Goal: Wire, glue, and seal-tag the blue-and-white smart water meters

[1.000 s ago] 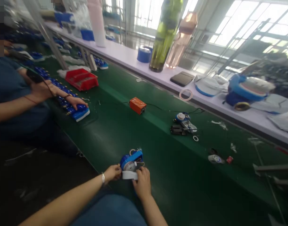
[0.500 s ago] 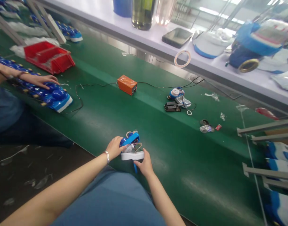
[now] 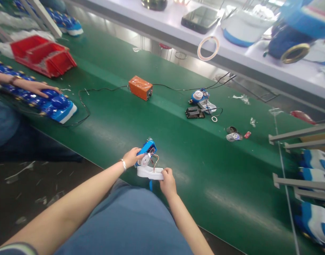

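Note:
My left hand (image 3: pixel 131 157) grips a small blue device body (image 3: pixel 147 147) with a round white dial and thin coloured wires showing. My right hand (image 3: pixel 167 180) holds the white cover (image 3: pixel 149 172) that hangs from it by the wires, just below and to the right. Both sit at the near edge of the green conveyor belt (image 3: pixel 178 141), above my lap. A bracelet circles my left wrist.
An orange box (image 3: pixel 140 87) with a black cable lies mid-belt. A second opened blue device (image 3: pixel 200 102) and small parts lie further right. A co-worker's hand (image 3: pixel 37 92) rests on a row of blue units at left. Red bin (image 3: pixel 41 55) behind. Metal racks stand at right.
The camera tilted further down. My hands have pulled the white cover away from the blue body, which now tilts up on the left, with wires showing between them.

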`<state>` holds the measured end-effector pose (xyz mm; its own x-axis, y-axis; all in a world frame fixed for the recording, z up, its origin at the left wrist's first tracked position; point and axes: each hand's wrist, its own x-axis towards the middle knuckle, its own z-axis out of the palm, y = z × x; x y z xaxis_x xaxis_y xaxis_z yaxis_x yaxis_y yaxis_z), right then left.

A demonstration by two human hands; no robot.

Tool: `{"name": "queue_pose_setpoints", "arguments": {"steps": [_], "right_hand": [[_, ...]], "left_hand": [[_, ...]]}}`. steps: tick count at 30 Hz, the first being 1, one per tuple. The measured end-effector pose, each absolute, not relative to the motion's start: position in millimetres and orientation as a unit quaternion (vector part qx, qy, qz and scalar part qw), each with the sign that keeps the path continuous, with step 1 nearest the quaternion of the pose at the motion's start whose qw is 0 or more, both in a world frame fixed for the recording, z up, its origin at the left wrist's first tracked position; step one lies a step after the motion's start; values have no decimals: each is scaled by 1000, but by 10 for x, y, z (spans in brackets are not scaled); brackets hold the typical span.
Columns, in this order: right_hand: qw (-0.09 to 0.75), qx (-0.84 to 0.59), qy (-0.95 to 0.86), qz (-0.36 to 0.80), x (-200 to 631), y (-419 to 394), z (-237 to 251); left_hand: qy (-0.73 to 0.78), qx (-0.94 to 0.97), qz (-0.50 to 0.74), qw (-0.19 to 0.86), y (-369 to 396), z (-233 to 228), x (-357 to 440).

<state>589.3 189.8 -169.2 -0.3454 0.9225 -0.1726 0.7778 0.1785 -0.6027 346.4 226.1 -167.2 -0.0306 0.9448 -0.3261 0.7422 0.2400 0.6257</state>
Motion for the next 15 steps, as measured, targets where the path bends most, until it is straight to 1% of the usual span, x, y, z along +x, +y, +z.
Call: {"name": "queue_pose_setpoints", "arguments": {"steps": [4, 7, 11, 15], "right_hand": [[94, -566, -762, 301, 5961, 1877, -1692], [92, -580, -751, 303, 6016, 1873, -1678], [111, -618, -706, 327, 6059, 1946, -1664], [145, -652, -640, 381, 6017, 2096, -1675]], "left_hand": [[729, 572, 150, 345, 2217, -1721, 3490], [750, 547, 157, 336, 2165, -1745, 3498], [775, 518, 148, 331, 2065, -1736, 3516], [782, 503, 134, 343, 1995, -1744, 3533]]}}
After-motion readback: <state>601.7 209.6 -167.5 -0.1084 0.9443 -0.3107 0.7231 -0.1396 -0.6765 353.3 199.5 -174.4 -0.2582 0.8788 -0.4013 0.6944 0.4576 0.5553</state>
